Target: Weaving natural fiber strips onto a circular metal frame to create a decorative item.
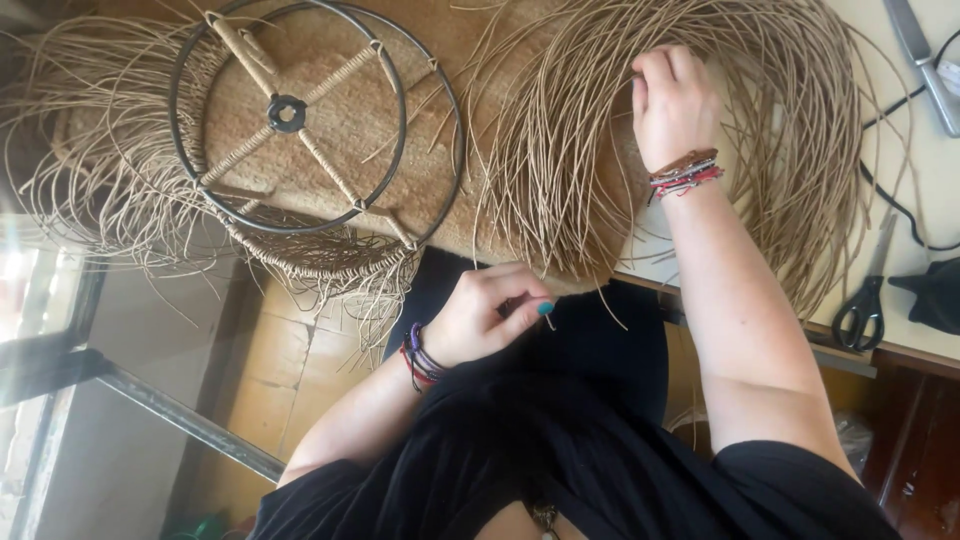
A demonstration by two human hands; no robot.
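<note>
the right hand (pixel 675 100) reaches forward into a big loose bundle of tan cane strands (pixel 560 150) that fans out in long arcs over the tabletop (pixel 900 130). its fingers are curled down among the strands near the top of the bundle, a closed grip on some of them, though exactly which strands it holds is hidden under the fingers. a stack of red and brown bracelets (pixel 685 175) sits on that wrist.

the left hand (pixel 490 310) is drawn back close to the body, over the dark lap, fingers and thumb pinched together. a single thin strand end shows just beside the thumb tip, so the grip looks clamped on it. purple and red bands circle that wrist too.

to the left of the bundle lies a round black metal frame (pixel 290 115), a double ring with a small hub and spokes wrapped in cane. part of its rim is already woven, and loose strand ends hang off it in a fringe toward the floor. it rests on a woven mat, well apart from both hands.

at the right edge of the tabletop lie black-handled scissors (pixel 865 300) and a black cable (pixel 900 205).
</note>
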